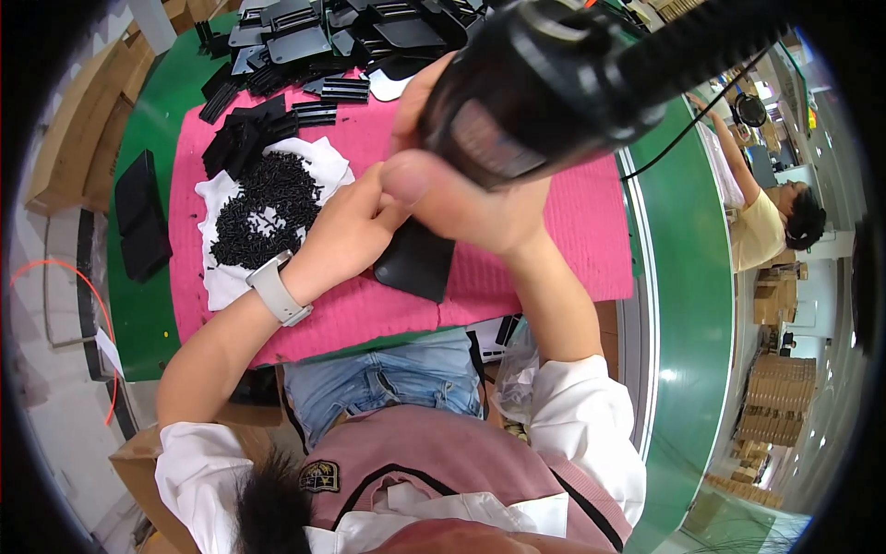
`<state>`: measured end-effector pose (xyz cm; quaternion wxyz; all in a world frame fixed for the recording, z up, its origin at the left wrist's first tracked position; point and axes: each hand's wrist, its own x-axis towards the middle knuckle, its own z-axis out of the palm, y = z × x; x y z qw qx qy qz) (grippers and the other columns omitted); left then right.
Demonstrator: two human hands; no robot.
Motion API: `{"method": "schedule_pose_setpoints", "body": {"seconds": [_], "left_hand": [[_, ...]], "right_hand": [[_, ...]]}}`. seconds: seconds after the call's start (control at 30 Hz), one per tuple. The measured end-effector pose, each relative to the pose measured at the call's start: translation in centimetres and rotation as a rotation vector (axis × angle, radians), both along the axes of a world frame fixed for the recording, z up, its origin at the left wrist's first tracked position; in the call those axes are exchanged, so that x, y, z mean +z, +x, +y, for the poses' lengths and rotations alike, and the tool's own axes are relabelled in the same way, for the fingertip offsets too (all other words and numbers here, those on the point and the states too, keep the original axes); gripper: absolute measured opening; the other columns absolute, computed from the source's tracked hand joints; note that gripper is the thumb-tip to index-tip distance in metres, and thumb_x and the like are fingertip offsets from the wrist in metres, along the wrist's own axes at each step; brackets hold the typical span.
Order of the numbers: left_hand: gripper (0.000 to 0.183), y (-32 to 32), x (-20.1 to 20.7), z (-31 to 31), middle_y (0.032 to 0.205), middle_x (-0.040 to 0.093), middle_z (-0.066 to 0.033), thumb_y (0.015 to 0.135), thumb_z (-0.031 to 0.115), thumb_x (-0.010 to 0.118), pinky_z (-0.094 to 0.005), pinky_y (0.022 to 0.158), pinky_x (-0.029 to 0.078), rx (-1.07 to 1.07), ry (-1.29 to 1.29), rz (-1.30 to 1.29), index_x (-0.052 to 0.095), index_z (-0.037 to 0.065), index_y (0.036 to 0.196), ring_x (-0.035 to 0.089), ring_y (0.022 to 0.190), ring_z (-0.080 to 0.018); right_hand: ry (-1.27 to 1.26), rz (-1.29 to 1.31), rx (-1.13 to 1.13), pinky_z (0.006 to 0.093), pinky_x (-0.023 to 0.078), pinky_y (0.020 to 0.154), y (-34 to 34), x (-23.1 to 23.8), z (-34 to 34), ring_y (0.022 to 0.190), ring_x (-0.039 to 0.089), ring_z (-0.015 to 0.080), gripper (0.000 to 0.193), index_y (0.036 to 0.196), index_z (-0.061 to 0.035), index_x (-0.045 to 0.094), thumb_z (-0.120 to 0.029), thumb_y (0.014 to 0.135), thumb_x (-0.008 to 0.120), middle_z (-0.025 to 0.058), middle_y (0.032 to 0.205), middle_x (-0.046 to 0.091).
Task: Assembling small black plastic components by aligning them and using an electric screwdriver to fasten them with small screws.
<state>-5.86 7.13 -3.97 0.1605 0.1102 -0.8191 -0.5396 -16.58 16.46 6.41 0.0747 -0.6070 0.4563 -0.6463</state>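
My right hand [480, 210] is wrapped around a black power screwdriver [535, 92], which is blurred and close to the camera. My left hand [355, 222], with a pale watch on its wrist, meets the right hand over a flat black plastic piece [417, 263]. The left fingers look drawn together; their tips, and whatever they grip, are hidden behind the right hand. The black piece lies on a pink foam mat [341, 323]. Left of my hands, a heap of small black screws [268, 212] rests on a white cloth [224, 284].
Black plastic parts [314, 42] are piled at the far side of the green table [683, 305]. A dark two-part case [141, 217] lies at the left edge. The screwdriver's thick cord [701, 46] runs to the upper right. Another person [771, 217] sits farther right, near stacked cartons [775, 397].
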Motion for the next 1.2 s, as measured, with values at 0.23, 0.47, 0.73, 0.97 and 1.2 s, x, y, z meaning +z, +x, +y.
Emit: {"method": "schedule_pose_setpoints", "body": {"seconds": [0.23,0.47,0.73,0.97,1.2], "left_hand": [[0.062,1.5,1.9,1.1,0.066,0.056,-0.0105,0.078,0.020,0.072,-0.0307,0.054,0.042,0.035,0.004,-0.012,0.039,-0.002,0.126,0.054,0.058,-0.0187],[0.049,3.0,5.0,2.7,0.075,0.053,-0.0093,0.075,-0.005,0.061,-0.0312,0.060,0.044,0.107,-0.007,0.226,0.039,0.002,0.119,0.055,0.065,-0.0215],[0.041,4.6,7.7,1.4,0.077,0.059,-0.0122,0.071,-0.006,0.066,-0.0345,0.059,0.047,0.071,-0.421,0.556,0.055,0.002,0.110,0.060,0.067,-0.0290],[0.078,9.2,6.2,-0.3,0.125,0.046,-0.0153,0.064,0.018,0.082,-0.0356,0.088,0.043,0.484,-0.234,0.606,0.041,0.001,0.128,0.051,0.108,-0.0266],[0.025,12.2,5.5,2.2,0.060,0.052,-0.0023,0.087,0.021,0.064,-0.0252,0.049,0.037,0.197,0.310,0.558,0.060,-0.003,0.081,0.045,0.058,-0.0036]], "right_hand": [[0.023,-0.477,-0.185,0.0292,0.043,0.051,-3.1,1.1,4.0,0.052,0.050,0.0144,0.042,0.116,0.0031,0.047,-0.026,0.087,0.059,0.0044,0.063,0.050],[0.593,-0.209,-0.754,0.0339,0.050,0.065,-12.4,-5.7,10.4,0.074,0.062,0.0201,0.039,0.115,-0.0020,0.053,-0.020,0.083,0.065,0.0105,0.084,0.061],[0.507,0.692,-0.156,0.0402,0.048,0.081,-0.3,1.2,6.0,0.097,0.058,0.0318,0.055,0.113,-0.0048,0.058,-0.029,0.068,0.075,0.0139,0.110,0.058],[0.315,0.433,0.002,0.0280,0.039,0.044,3.7,-0.9,2.4,0.045,0.051,0.0180,0.029,0.074,-0.0053,0.059,-0.025,0.065,0.078,0.0056,0.055,0.050],[0.246,0.088,0.015,0.0313,0.040,0.055,4.5,-3.4,6.0,0.057,0.049,0.0184,0.045,0.064,-0.0017,0.048,-0.034,0.091,0.035,0.0089,0.064,0.054]]}}
